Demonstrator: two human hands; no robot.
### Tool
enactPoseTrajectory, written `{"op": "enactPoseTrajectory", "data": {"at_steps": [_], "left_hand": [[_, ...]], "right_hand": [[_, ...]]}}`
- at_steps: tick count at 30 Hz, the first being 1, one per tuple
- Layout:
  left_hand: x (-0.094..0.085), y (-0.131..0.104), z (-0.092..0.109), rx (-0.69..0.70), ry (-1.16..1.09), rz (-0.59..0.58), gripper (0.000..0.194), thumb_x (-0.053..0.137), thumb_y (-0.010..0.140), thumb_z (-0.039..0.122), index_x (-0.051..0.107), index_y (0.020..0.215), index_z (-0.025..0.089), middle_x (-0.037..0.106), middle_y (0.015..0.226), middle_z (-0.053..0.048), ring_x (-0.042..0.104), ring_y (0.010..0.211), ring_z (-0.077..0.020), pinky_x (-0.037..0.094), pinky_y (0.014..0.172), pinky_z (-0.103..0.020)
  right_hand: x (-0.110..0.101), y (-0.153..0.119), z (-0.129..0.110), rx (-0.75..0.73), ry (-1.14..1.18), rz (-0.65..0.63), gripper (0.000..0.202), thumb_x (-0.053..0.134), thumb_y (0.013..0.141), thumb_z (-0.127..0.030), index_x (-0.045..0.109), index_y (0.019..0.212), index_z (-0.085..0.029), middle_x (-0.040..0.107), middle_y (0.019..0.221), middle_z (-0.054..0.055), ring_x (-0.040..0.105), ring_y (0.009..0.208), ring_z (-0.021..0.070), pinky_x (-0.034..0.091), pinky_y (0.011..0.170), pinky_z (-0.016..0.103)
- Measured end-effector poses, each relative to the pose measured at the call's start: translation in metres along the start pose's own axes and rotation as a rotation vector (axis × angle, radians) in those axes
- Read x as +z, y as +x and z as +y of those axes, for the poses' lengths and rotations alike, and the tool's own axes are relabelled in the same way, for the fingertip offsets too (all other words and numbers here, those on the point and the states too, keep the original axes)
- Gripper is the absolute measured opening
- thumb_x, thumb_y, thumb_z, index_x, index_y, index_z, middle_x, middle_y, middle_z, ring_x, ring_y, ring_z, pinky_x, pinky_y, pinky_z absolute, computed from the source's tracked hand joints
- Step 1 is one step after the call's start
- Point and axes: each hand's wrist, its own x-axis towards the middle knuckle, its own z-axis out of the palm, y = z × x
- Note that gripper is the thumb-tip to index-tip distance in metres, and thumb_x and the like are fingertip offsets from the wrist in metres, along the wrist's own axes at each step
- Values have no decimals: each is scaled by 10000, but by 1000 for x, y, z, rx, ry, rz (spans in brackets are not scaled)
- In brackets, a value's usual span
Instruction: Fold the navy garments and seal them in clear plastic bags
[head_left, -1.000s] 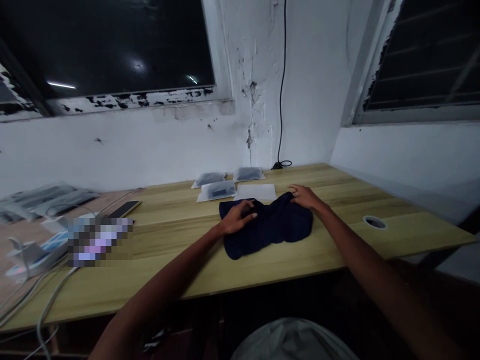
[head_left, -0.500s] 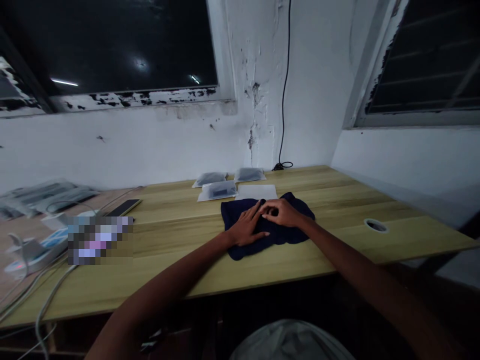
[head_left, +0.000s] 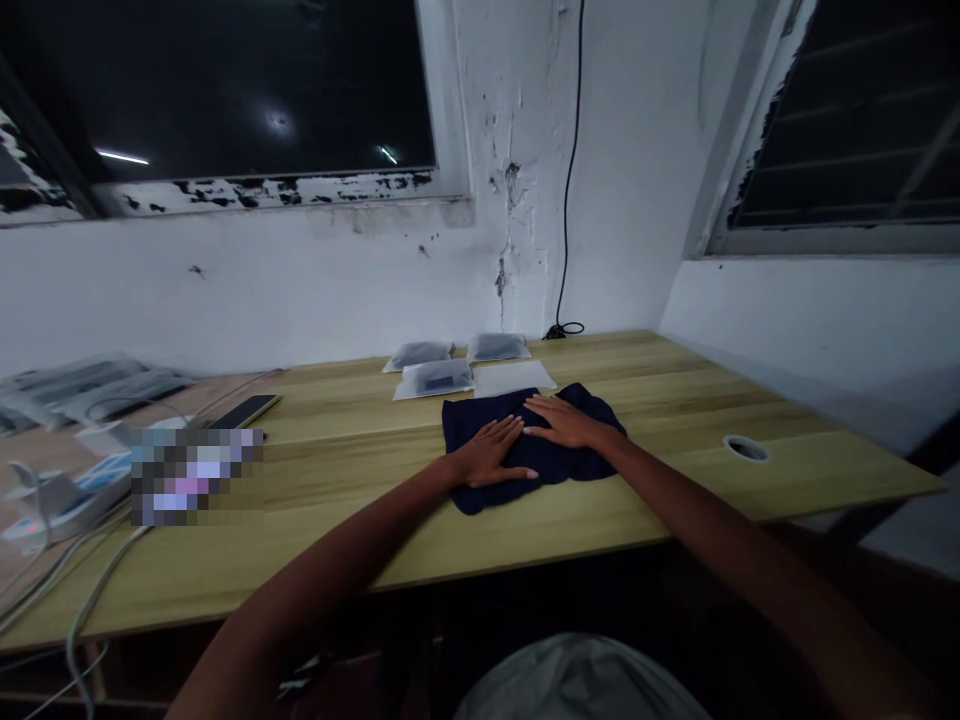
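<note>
The dark blue cloth (head_left: pixel 574 467) is spread on the worktop (head_left: pixel 675 412) just below the centre of the frame, with the left hand (head_left: pixel 487 456) and right hand (head_left: pixel 562 421) laid on it palms down, fingers extended and nothing grasped, apparently so that the fabric is held flat. Beyond it, around the centre, a white sheet (head_left: pixel 514 377) and three packets (head_left: pixel 433 378) are set, seemingly to leave room; at the left, a phone (head_left: pixel 246 411) is placed well apart.

No readable text or labels.
</note>
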Motion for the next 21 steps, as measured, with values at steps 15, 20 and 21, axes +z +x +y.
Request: {"op": "enactPoseTrajectory", "data": {"at_steps": [15,20,21], "left_hand": [[-9,-4,-9,26,24,-37,1024,405,787,811,164,1533,152,68,1595,-153,31,1484,-292,63,1199,-488],[-10,-3,-11,23,21,-60,1044,422,775,814,150,1535,153,55,1595,-155,17,1483,-294,56,1198,-495],[-10,-3,-12,27,22,-61,1047,426,771,815,149,1536,157,53,1595,-153,16,1483,-294,55,1198,-496]], "right_hand": [[-62,-22,24,441,-77,388,277,538,877,-377,738,888,-186,741,948,126,676,934,292,487,858,394],[-41,-15,-4,111,61,62,401,478,919,-516,721,1046,-225,728,1088,89,665,1016,279,479,905,383],[-38,-14,-8,88,84,18,427,468,918,-542,712,1067,-225,722,1102,88,663,1016,278,481,908,388]]}}
